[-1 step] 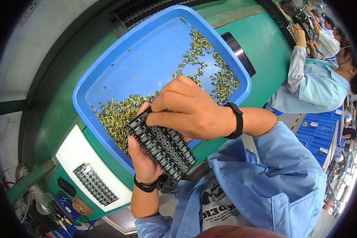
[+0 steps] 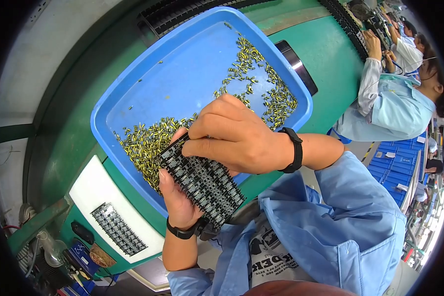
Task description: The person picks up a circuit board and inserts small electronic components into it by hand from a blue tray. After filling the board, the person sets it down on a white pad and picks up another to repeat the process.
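A dark panel of small circuit boards [image 2: 202, 182] is tilted over the near edge of the blue tub [image 2: 101, 118]. My left hand [image 2: 177, 200] grips this panel from beneath, thumb along its left edge. Over the panel's upper end, my right hand [image 2: 237, 135] is closed in a pinch, fingertips against the board. Whatever those fingertips hold is hidden. Loose yellow-and-black cylindrical components [image 2: 145, 148] lie heaped in the tub's near left part, and more are scattered along its right side.
Left of the tub, a second circuit board panel [image 2: 118, 229] lies on a white pad [image 2: 86, 185]. A black cylindrical object [image 2: 298, 66] sits against the tub's right side on the green table [image 2: 330, 59]. A black rail [image 2: 182, 15] runs behind. A co-worker [image 2: 394, 106] works at the right.
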Action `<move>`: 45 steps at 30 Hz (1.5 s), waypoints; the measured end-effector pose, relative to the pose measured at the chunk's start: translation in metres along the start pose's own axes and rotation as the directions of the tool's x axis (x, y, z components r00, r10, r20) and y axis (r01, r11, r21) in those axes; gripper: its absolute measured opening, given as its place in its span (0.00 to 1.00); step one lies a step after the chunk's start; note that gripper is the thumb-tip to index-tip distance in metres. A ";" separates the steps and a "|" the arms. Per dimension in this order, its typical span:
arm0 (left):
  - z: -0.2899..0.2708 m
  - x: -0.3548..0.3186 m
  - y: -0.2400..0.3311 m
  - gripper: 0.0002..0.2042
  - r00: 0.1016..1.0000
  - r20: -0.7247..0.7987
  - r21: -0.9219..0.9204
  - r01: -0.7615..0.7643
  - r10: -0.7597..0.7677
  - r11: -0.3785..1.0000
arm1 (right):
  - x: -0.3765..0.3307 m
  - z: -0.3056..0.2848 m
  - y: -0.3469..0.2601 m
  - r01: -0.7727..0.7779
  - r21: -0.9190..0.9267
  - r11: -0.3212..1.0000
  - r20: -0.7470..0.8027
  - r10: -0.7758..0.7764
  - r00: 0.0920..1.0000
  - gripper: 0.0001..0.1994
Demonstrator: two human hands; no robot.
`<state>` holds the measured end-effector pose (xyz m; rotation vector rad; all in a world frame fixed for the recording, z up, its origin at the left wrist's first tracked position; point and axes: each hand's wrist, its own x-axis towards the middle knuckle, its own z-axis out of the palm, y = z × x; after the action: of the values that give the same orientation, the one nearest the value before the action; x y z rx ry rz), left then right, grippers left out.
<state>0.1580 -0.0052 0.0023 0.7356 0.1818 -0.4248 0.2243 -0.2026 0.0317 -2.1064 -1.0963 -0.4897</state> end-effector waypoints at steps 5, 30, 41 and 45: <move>-0.001 -0.002 -0.001 0.49 0.998 0.032 -0.046 0.046 -0.045 0.998 | -0.003 0.005 0.003 -0.008 0.001 1.000 -0.030 0.008 1.000 0.21; -0.006 0.009 -0.002 0.38 0.999 -0.016 -0.218 -0.054 0.052 0.974 | -0.003 0.004 0.002 0.004 -0.049 0.999 -0.014 -0.005 1.000 0.20; -0.013 0.009 0.010 0.35 0.992 0.128 -0.537 0.065 0.005 0.841 | -0.026 0.004 0.027 -0.329 0.175 0.928 0.355 0.253 0.900 0.09; -0.016 0.015 0.009 0.33 0.988 0.152 -0.544 0.048 0.041 0.838 | -0.031 0.008 0.024 -0.206 0.205 0.957 0.600 0.043 0.799 0.09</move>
<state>0.1750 0.0073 -0.0088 0.1324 0.1450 -0.4061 0.2265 -0.2232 -0.0020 -2.1181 -1.2560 0.4043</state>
